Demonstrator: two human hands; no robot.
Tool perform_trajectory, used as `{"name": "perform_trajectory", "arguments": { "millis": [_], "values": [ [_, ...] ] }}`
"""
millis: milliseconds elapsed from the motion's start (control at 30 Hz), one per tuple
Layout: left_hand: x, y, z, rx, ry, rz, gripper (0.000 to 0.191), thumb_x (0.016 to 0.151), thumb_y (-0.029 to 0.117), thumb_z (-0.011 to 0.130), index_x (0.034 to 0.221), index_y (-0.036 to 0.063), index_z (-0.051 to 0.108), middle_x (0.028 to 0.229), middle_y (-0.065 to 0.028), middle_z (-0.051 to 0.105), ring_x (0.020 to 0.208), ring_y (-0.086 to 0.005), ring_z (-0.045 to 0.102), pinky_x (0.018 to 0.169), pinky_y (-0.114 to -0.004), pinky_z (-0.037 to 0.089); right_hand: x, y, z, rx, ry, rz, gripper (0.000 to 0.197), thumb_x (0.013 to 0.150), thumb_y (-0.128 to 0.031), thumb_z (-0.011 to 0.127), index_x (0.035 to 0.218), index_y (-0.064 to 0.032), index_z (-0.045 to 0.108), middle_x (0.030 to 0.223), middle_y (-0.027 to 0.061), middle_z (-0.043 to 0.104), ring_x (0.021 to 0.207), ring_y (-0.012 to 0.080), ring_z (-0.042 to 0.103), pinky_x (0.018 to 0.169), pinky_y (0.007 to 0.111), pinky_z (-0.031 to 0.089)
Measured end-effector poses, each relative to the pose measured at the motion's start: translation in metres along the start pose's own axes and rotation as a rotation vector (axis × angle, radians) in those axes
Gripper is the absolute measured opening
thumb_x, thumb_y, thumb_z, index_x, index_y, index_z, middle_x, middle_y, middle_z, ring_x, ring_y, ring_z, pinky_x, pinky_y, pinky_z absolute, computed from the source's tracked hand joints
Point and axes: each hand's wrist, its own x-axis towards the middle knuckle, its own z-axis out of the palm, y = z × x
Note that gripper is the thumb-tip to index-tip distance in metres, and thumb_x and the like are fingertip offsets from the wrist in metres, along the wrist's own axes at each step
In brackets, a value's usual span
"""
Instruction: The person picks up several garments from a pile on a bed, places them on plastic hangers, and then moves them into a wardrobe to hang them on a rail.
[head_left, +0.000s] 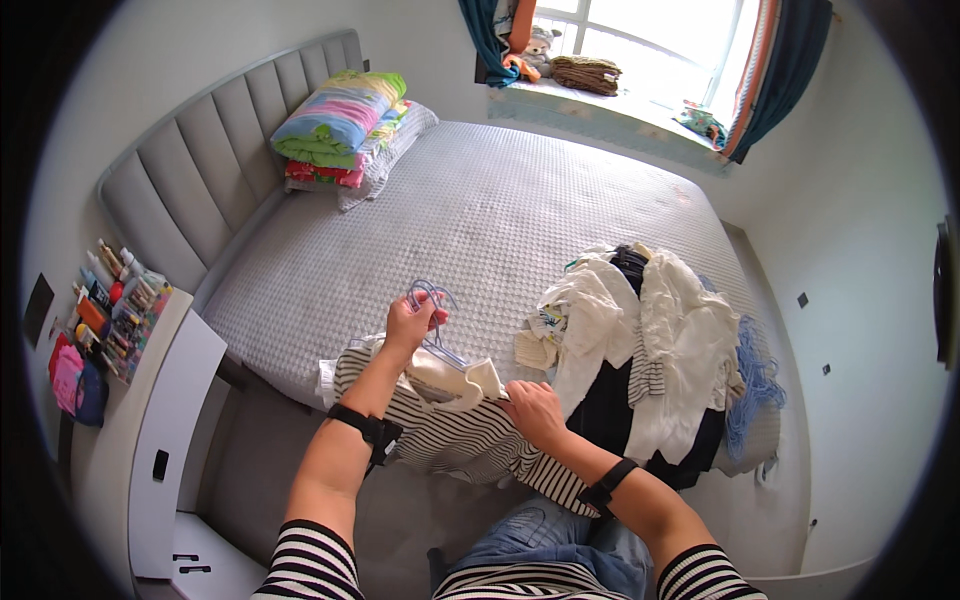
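My left hand (411, 321) grips the hooks of several light-blue clothes hangers (444, 349) just above the near edge of the bed. Below it hangs a black-and-white striped shirt (457, 439) with a cream collar (480, 381). The hangers' lower parts are hidden in the garments. My right hand (535, 411) pinches the shirt's right shoulder beside the collar, fingers curled over the cloth. Other white cloth (327, 379) shows at the shirt's left side.
Right of my hands, a heap of white and dark clothes (600, 322) lies on the grey bed cover (480, 217). Blue hangers (750, 390) lie beyond it. Folded quilts (341, 120) sit by the headboard (225, 120). A dresser (161, 397) bearing cosmetics (120, 300) stands left.
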Motion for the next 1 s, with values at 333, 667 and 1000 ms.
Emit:
{"name": "perform_trajectory", "arguments": {
  "millis": [333,667,1000],
  "values": [
    [-0.104,0.17,0.109,-0.485,-0.405,-0.025,0.007,0.1,0.008,0.051,0.096,0.006,0.057,0.074,0.0044,0.047,0.058,-0.0029,0.039,0.058,-0.019,0.038,0.007,-0.068,-0.086,0.291,0.215,0.069,0.029,0.095,-0.028,0.059,0.109,-0.0033,0.053,0.098,0.0194,0.06,0.094,0.0396,0.058,0.077,0.049,0.044],
    [-0.136,0.246,0.159,0.572,-0.716,0.97,0.034,0.087,0.027,0.07,0.111,0.0042,0.061,0.103,-0.0133,0.066,0.097,-0.0321,0.063,0.08,-0.042,0.05,-0.145,-0.06,-0.284,-0.097,0.455,0.379,0.02,0.1,-0.023,0.05,0.093,-0.0036,0.053,0.072,0.0219,0.061,0.07,0.0431,0.061,0.059,0.052,0.046],
    [-0.283,0.379,0.414,0.445,-1.678,1.327,0.032,0.096,0.031,0.057,0.083,0.0026,0.063,0.074,-0.0176,0.061,0.071,-0.0353,0.059,0.066,-0.041,0.046,-0.398,-0.149,-0.388,-0.681,0.892,0.839,0.013,0.095,-0.014,0.055,0.093,-0.0019,0.055,0.073,0.0203,0.059,0.063,0.0421,0.059,0.055,0.046,0.046]
  ]
}}
